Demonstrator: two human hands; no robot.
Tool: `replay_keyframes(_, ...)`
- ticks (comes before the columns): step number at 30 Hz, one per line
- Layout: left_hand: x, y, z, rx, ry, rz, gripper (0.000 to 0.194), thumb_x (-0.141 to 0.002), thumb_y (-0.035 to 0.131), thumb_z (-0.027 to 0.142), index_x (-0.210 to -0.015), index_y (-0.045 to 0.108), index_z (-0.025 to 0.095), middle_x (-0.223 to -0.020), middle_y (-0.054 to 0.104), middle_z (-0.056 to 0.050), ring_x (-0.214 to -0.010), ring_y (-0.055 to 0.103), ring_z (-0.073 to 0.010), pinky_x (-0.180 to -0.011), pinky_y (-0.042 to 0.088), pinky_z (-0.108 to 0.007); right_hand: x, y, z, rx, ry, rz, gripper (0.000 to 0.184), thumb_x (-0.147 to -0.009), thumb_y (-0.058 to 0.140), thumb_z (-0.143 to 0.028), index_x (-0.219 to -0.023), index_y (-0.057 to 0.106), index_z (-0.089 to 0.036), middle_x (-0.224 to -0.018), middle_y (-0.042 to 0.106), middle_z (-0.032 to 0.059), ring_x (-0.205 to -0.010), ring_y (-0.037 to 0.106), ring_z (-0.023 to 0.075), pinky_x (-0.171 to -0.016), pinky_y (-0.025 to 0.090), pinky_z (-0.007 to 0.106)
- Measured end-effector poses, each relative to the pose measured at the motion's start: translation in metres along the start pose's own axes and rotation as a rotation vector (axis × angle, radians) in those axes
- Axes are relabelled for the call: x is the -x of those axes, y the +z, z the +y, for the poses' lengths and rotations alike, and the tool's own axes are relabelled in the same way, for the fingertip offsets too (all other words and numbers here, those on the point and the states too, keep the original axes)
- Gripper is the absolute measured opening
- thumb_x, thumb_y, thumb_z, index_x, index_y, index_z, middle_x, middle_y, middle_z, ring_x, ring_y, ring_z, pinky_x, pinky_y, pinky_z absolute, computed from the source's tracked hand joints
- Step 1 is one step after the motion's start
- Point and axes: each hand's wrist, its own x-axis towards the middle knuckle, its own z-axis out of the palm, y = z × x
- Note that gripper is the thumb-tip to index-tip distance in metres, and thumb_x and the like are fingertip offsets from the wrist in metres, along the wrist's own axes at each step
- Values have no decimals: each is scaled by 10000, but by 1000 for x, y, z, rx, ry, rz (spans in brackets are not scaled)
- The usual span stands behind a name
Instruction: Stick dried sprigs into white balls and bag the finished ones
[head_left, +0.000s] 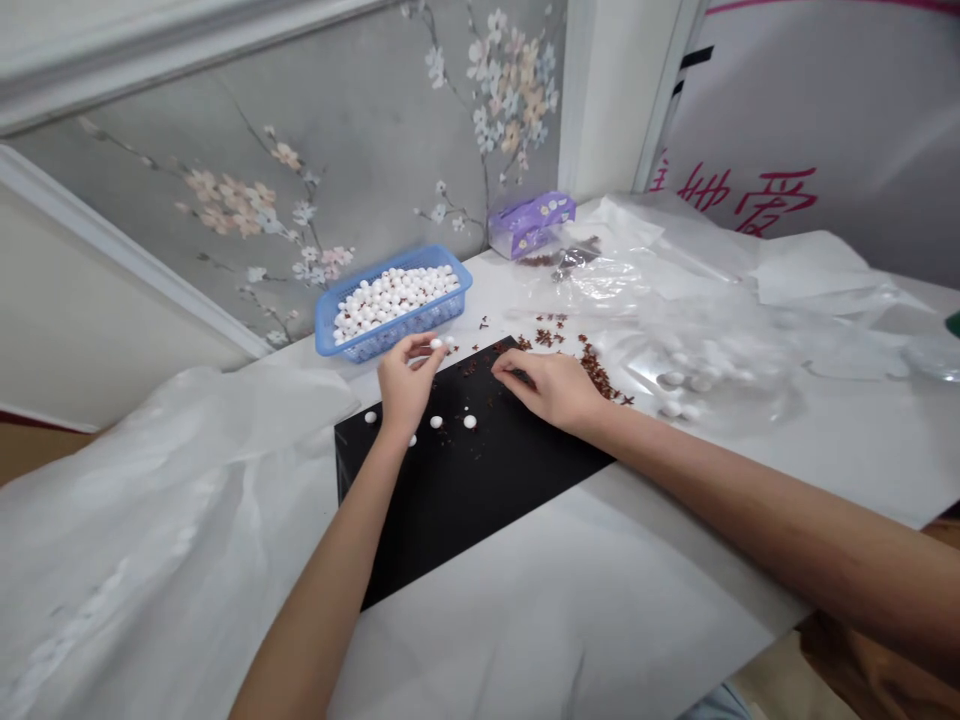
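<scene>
Between the fingertips of my left hand (407,385) is a small white ball (436,344), held above the far left edge of a black board (465,510). My right hand (551,390) is over the board's far right part, thumb and fingers pinched together; whatever they may hold is too small to make out. Near its fingertips, dark reddish-brown bits (470,369) are strewn on the board. Several loose white balls (469,422) rest on the board by my left wrist. Just past the board's far edge spreads a pile of reddish-brown star-shaped pieces (596,370).
A blue plastic basket (324,335) filled with white balls stands against the wall. Behind the brown pieces lie a purple tissue pack (532,222) and crumpled clear plastic (600,280). To the right, a clear bag (720,350) holds more white balls. White sheeting (150,540) drapes the left side.
</scene>
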Motion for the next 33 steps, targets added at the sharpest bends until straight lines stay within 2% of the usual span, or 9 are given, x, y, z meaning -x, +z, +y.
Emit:
replay_keyframes(3,22,9,16,250,-70,-46,294,-721,644,354,-941,670,162,-923,692,-59,-840,630,-156,-779,481,-264,1,-4,-3,-101,21,90,137,-879,462,-254,-919,589,-221,-861,687,3,-664,606,141,-633,413,244)
replay_keyframes(7,41,17,30,484,-283,-175,343,-676,701,337,-980,666,184,-850,692,-29,-787,628,-131,-768,482,-256,-1,-6,-5,-242,-4,234,120,-881,461,-249,-910,567,-200,-868,646,24,-715,583,138,-656,428,243)
replay_keyframes(11,49,18,35,635,-403,-246,263,-642,742,295,-863,674,171,-809,686,-19,-748,621,-103,-749,475,-221,-3,-10,-9,-323,-56,291,97,-884,458,-225,-867,545,-186,-805,577,23,-704,539,127,-634,422,238)
replay_keyframes(15,50,18,36,673,-391,-240,215,-666,730,292,-833,686,163,-782,685,-15,-695,602,-73,-702,469,-184,-3,-13,-14,-311,-102,272,89,-881,460,-196,-833,534,-186,-804,506,21,-671,487,115,-588,397,235)
replay_keyframes(23,51,19,37,680,-385,-248,187,-665,731,296,-800,703,170,-748,680,-10,-671,597,-73,-674,474,-177,-1,-11,-16,-309,-88,285,86,-876,479,-193,-822,546,-192,-746,472,5,-622,445,109,-551,380,234)
replay_keyframes(30,51,19,37,704,-398,-245,170,-664,731,296,-775,702,170,-708,666,0,-655,596,-72,-667,479,-176,2,-8,-15,-345,-95,273,58,-849,501,-227,-869,543,-192,-807,529,20,-571,477,93,-509,407,230)
replay_keyframes(33,52,19,38,754,-419,-240,178,-660,737,296,-785,697,177,-735,676,8,-678,610,-65,-693,478,-168,3,-7,-16,-377,-125,275,121,-810,544,-218,-927,528,-190,-863,555,19,-481,452,53,-461,397,213)
